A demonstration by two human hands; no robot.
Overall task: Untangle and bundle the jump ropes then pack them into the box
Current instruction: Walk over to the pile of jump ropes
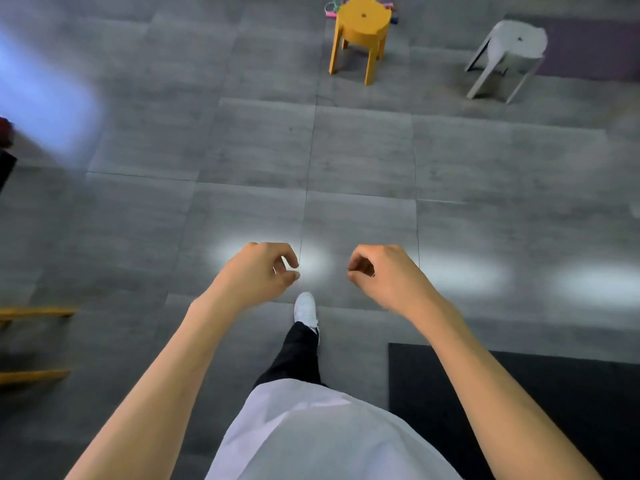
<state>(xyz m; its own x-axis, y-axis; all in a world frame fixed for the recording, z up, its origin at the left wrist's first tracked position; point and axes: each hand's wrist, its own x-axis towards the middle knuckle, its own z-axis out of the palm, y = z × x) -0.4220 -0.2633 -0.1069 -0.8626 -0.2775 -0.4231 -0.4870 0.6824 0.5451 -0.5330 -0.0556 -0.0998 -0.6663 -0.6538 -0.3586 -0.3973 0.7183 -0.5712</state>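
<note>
Far across the floor, behind the yellow stool, lie the jump ropes, so both empty hands, left hand and right hand loosely curled, must walk over and pick them up.

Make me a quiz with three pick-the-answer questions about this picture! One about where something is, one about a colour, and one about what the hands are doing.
1. Where do the jump ropes lie?
A. On the floor behind the yellow stool
B. On the black mat
C. On the white stool

2. What colour is the shoe stepping forward?
A. Red
B. White
C. Yellow

3. What are the two hands doing?
A. Holding a box
B. Gripping a rope
C. Hanging loosely curled, holding nothing

Answers:
1 A: coloured loops peek out behind the yellow stool, far from the black mat and white stool.
2 B: the shoe is plainly white.
3 C: the left hand and right hand have curled fingers with nothing between them.
</note>
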